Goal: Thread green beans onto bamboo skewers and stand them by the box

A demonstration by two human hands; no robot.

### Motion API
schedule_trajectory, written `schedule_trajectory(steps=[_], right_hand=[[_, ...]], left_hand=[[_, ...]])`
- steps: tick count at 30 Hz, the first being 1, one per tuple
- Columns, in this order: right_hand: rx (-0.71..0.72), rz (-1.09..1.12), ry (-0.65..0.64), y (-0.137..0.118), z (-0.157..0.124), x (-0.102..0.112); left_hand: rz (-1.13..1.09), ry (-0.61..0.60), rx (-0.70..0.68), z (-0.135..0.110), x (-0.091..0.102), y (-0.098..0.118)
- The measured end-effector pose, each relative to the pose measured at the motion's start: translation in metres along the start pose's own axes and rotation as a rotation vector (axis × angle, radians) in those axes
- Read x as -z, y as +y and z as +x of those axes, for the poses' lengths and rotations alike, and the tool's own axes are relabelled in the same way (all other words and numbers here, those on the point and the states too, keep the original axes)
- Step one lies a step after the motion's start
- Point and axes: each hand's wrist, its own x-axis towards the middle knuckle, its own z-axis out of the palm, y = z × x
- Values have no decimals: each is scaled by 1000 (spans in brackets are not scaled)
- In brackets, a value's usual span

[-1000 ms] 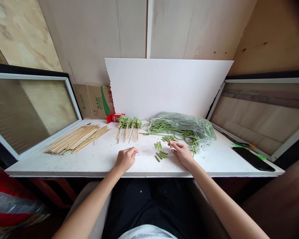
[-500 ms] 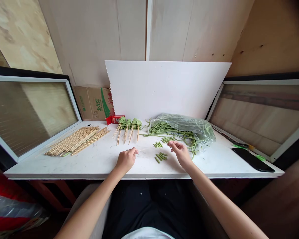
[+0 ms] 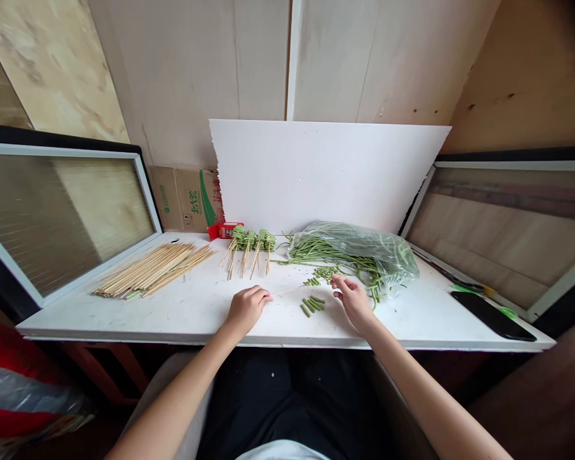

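Note:
My left hand [image 3: 247, 310] is closed around the near end of a thin wooden skewer [image 3: 287, 291], which points right, low over the white table. The skewer's far end reaches toward a small row of cut green bean pieces [image 3: 311, 282]. Nearer to me lies another group of cut bean pieces [image 3: 313, 305], between my two hands. My right hand [image 3: 352, 303] hovers just right of them, fingers loosely curled, thumb and forefinger apart, and I see nothing between them. Behind its fingertips is a heap of short bean pieces [image 3: 326, 273].
Bare skewers [image 3: 148, 271] lie piled at left. Several bean-loaded skewers [image 3: 253, 240] are stacked at the back beside a red packet [image 3: 224, 230]. A clear plastic bag [image 3: 364, 239] of long beans [image 3: 333, 253] lies back right. A black phone [image 3: 492, 315] rests near the right edge.
The view has shifted slightly, moving everything a little right in the picture. My left hand has moved right with the skewer toward the bean pieces. My right hand's thumb and forefinger have parted.

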Motion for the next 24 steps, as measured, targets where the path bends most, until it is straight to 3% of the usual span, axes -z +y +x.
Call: schedule_trajectory(steps=[6,15,24], right_hand=[[56,-87,-2,3,-4,-3],[106,-122,-98,-4,-23,-26],[144,-98,-114,8,-21,-29]], left_hand=[[13,-6,-2,-2,-2,-4],[40,-66,30,-4,-3,-7],[47,-124,47,-3,-3,-7]])
